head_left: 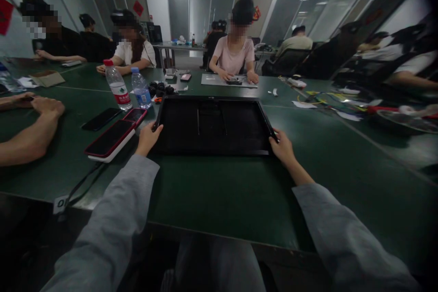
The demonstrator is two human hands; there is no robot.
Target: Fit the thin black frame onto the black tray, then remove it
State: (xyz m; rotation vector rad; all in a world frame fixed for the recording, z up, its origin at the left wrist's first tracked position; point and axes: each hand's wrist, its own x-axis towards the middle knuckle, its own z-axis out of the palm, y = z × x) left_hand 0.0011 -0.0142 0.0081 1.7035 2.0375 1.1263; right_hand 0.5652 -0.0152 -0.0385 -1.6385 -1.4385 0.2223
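Note:
A wide black rectangular frame with a raised rim, like a monitor's casing (181, 123), is in front of me over the green table. My left hand (148, 139) grips its left edge, thumb on top. On the opposite side my right hand (282, 147) holds the right edge near the front corner. Both hands' lower fingers are partly hidden by the frame. A faint rectangular outline shows on the dark panel inside the rim. Close beside my left hand, a phone in a red case (111, 139) lies on a white object (118, 148).
The green table (219, 191) spreads around. At left stand a red-capped bottle (118, 86) and a blue-capped bottle (140, 89), near a dark phone (101, 119). A co-worker's arms (37, 127) rest at far left. Cables (321, 96) lie at right. Another person (236, 52) sits opposite.

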